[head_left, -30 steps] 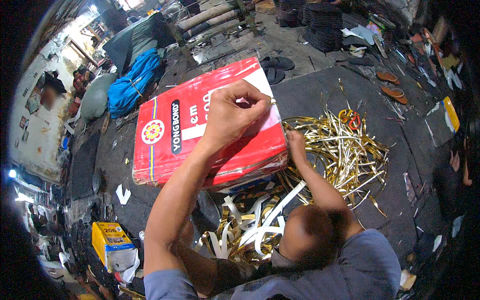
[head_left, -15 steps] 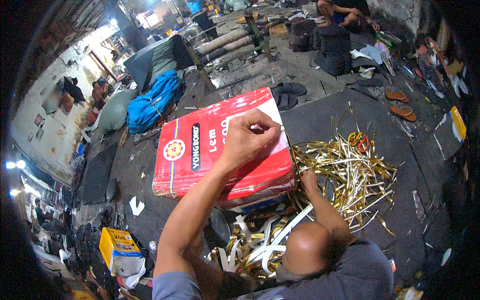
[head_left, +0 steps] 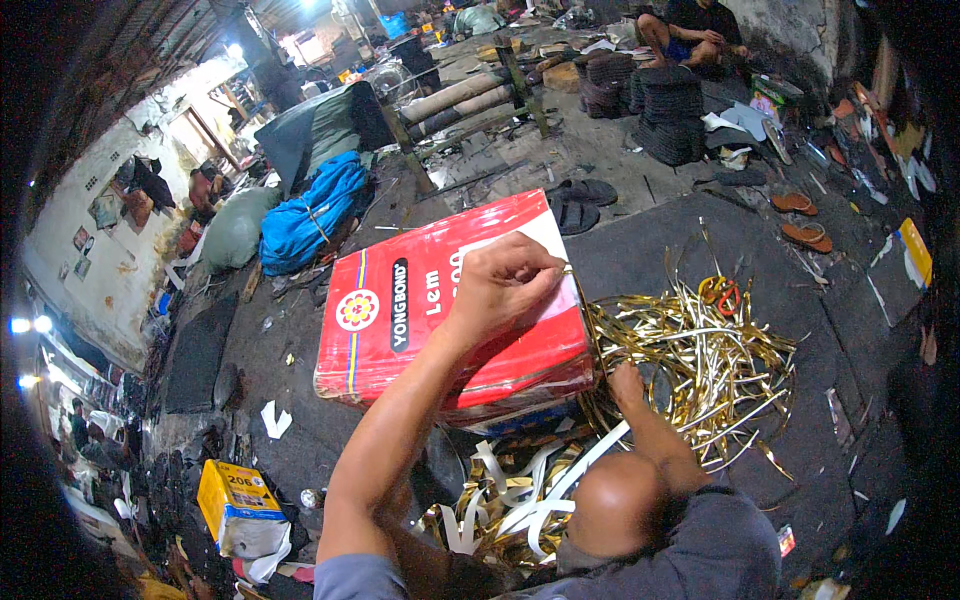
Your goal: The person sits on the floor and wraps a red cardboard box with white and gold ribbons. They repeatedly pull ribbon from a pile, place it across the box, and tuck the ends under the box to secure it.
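A red cardboard box (head_left: 480,215) with a flower emblem lies in front of me. My left hand (head_left: 505,285) is over its right end, thumb and forefinger pinched at the edge on what looks like a thin gold strip (head_left: 585,318) running down the box's side. Beside the box's near right corner is my right hand (head_left: 627,385), its fingers curled and partly hidden; what they hold cannot be made out. A tangled heap of narrow gold strips (head_left: 715,375) lies right of it. Wider white and gold strips (head_left: 540,505) are bunched near my knee (head_left: 618,500).
Scissors with orange handles (head_left: 722,296) rest on the gold heap. Dark sandals (head_left: 580,205) and brown sandals (head_left: 805,235) lie beyond. A yellow and blue box (head_left: 240,500) stands at lower left, a blue bundle (head_left: 312,215) at far left. Another person (head_left: 695,40) sits at the back right.
The view has shifted slightly, so the box and surroundings appear a little lower and to the right. Both hands keep nearly the same places at the box, the left still pinched.
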A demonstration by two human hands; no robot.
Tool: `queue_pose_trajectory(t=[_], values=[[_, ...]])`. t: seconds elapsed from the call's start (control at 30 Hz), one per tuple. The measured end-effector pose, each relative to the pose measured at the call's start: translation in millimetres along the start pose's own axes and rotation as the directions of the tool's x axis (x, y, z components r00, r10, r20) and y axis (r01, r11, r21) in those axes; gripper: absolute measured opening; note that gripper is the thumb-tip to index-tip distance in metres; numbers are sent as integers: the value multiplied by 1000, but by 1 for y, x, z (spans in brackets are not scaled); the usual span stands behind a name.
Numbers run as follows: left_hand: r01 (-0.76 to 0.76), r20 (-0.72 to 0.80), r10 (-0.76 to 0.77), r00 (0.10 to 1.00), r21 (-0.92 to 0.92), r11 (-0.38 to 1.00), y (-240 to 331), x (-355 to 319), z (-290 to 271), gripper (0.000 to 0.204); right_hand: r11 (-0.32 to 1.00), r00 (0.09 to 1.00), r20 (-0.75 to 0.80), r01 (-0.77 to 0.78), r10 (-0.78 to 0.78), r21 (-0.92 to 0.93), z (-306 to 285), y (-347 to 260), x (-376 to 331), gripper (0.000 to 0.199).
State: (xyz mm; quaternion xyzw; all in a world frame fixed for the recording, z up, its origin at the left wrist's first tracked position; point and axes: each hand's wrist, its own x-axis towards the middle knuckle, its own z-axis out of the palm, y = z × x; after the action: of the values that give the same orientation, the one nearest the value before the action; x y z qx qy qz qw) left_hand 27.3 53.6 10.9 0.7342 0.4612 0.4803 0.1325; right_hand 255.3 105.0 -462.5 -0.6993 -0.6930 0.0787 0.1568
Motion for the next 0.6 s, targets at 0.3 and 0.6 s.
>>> queue_pose_trajectory(t=[0.3,0.6], values=[[-248,73,239,968,147,958,4,-11,-21,16,988,961,272,5,-47,155,-38,-10,8,28],[-411,122,393,911,346,843,-13,-27,-30,28,954,939,174,300,-298,17,-23,28,21,24]])
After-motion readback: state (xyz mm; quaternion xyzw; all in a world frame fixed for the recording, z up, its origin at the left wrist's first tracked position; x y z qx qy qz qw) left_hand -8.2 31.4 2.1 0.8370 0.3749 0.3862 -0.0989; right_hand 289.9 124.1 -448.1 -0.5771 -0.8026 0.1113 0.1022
